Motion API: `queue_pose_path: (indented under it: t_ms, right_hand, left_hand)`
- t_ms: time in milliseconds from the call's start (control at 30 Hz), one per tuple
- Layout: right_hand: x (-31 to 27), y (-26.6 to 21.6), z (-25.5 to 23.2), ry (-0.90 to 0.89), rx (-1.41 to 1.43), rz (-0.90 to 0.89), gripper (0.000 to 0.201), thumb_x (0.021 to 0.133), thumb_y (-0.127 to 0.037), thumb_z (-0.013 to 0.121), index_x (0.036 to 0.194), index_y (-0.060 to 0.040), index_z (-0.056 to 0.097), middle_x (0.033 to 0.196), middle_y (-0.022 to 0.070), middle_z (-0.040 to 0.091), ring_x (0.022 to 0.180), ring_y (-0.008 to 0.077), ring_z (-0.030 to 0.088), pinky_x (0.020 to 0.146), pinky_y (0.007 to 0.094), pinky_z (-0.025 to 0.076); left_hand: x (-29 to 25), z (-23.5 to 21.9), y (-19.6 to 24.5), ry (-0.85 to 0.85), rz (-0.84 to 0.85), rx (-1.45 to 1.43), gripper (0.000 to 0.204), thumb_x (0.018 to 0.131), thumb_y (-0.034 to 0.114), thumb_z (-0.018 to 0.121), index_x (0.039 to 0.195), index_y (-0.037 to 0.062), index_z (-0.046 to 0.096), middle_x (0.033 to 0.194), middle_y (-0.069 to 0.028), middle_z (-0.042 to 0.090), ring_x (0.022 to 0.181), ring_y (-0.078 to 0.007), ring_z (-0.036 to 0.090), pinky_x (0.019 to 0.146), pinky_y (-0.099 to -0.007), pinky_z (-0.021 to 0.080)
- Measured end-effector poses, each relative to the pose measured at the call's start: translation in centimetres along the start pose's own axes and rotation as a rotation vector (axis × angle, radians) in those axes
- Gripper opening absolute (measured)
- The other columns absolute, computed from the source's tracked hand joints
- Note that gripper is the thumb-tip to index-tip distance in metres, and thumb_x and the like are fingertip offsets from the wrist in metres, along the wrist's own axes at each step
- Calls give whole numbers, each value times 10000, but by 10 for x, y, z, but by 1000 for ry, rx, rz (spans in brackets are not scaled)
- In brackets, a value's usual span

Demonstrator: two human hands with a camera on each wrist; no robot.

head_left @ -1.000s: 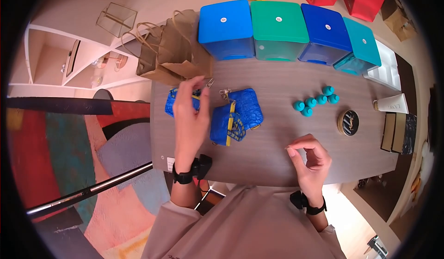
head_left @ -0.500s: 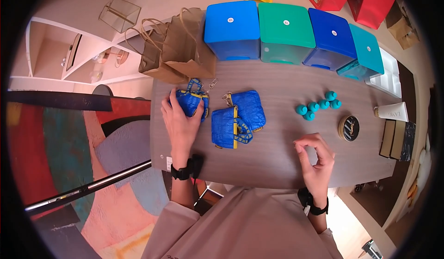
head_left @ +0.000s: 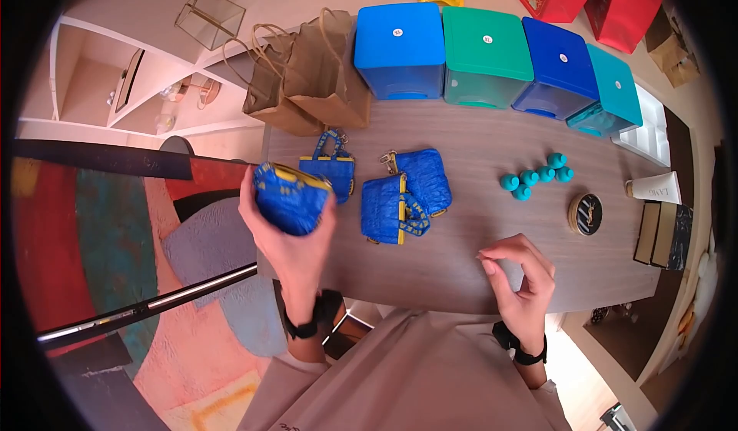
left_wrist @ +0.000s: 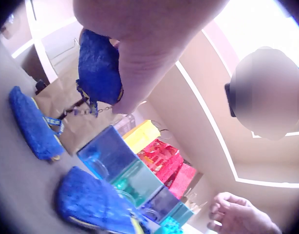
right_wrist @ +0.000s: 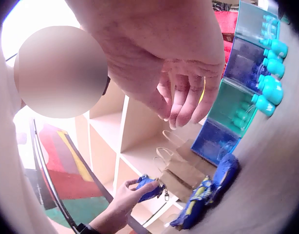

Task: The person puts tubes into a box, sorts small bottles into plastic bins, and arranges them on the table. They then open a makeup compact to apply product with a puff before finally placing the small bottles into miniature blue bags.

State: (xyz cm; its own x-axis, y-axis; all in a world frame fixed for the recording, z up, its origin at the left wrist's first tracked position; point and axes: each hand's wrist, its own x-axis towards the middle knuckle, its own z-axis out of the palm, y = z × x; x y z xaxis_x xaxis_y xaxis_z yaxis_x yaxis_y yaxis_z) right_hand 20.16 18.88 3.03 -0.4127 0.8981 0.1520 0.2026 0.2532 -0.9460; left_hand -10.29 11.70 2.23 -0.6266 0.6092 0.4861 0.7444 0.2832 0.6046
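My left hand (head_left: 288, 254) grips a small blue pouch (head_left: 290, 204) with yellow trim, thumb on one side and fingers on the other, raised at the table's left edge. From the held pouch, a chain hangs down in the left wrist view. Just behind it on the table lies another blue mini bag (head_left: 332, 176) with patterned handles. Two more sit to the right, the front bag (head_left: 381, 209) partly overlapping the rear bag (head_left: 427, 177). My right hand (head_left: 523, 277) hovers over the front of the table, loosely curled, with nothing in it.
Brown paper bags (head_left: 327, 69) stand at the back left, beside a row of lidded boxes (head_left: 488, 46). Several small teal bottles (head_left: 546, 173) lie right of centre. A round black compact (head_left: 586, 214), a white tube (head_left: 653, 188) and a dark box (head_left: 663, 235) are further right.
My left hand came down onto the pouches at the left, took hold of one and lifted it toward me and left, uncovering another behind it. My right hand stays nearly still.
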Motion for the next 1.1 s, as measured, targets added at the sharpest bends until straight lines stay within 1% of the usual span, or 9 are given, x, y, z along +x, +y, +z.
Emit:
queue_pose_path:
  t_ms: [200,300,500,567,767,833,867,933,1100]
  right_hand:
    - [6,-37,2,-101,-83,-328,521,828,-345,913,1144,34,745,1239,162,722,1081,377,674,942,479,530]
    - [1,-35,-12,-239,-363,-350,531,823,-345,911,1161,27,740,1161,156,721,1072,391,668,937,489,532]
    - [-31,-11,-24,-345,-429,-219,519,844,-229,887,1243,46,701,940,153,711,892,383,701,929,477,566]
    - [-40,-13,-26,-406,-416,-92,515,853,-204,892,1270,30,703,914,155,712,856,372,710,879,457,586]
    - [-20,-2,-39,-353,-74,-134,487,844,-100,900,1291,-10,726,995,190,765,905,371,759,825,451,625]
    - [-1,7,-42,-126,-227,-242,428,878,-69,862,1274,7,718,1090,182,759,900,386,751,796,454,617]
    - [9,11,-40,-131,-224,-245,428,878,-69,862,1274,7,718,1090,182,759,900,386,751,796,454,617]
    - [25,18,-31,78,-676,-108,336,909,-40,817,1225,12,715,1204,155,733,903,396,738,765,465,602]
    - [20,47,-24,56,-808,-163,231,913,-5,792,1130,-14,715,1270,129,691,912,364,736,700,466,586]
  left_hand:
    - [-66,3,70,-357,201,-649,1182,654,116,1037,1639,56,387,1488,-228,540,1293,-362,618,1105,-484,483]
    - [-108,47,79,-442,202,-892,1166,690,162,1045,1645,52,386,1456,-214,584,1291,-387,613,1090,-505,473]
    - [-138,84,78,-842,104,-841,1179,710,135,977,1675,31,307,1541,-230,521,1395,-426,524,1166,-518,456]
    - [-141,90,74,-857,115,-857,1121,719,126,956,1653,34,343,1555,-229,509,1392,-429,518,1165,-515,459]
    - [-135,102,57,-770,246,-809,884,696,77,967,1455,38,517,1416,-211,598,1312,-392,620,1092,-470,529]
    - [-134,102,56,-759,202,-836,844,701,68,966,1428,41,538,1391,-199,598,1295,-369,631,1085,-450,534]
    - [-134,101,57,-754,159,-858,840,710,69,966,1431,44,536,1397,-197,594,1295,-358,631,1087,-442,532]
    - [-131,102,57,-747,109,-892,861,724,74,982,1450,53,520,1413,-186,584,1299,-319,631,1100,-423,524]
    - [-132,96,61,-752,-17,-933,970,700,76,1013,1506,59,473,1398,-178,586,1283,-308,637,1099,-417,525]
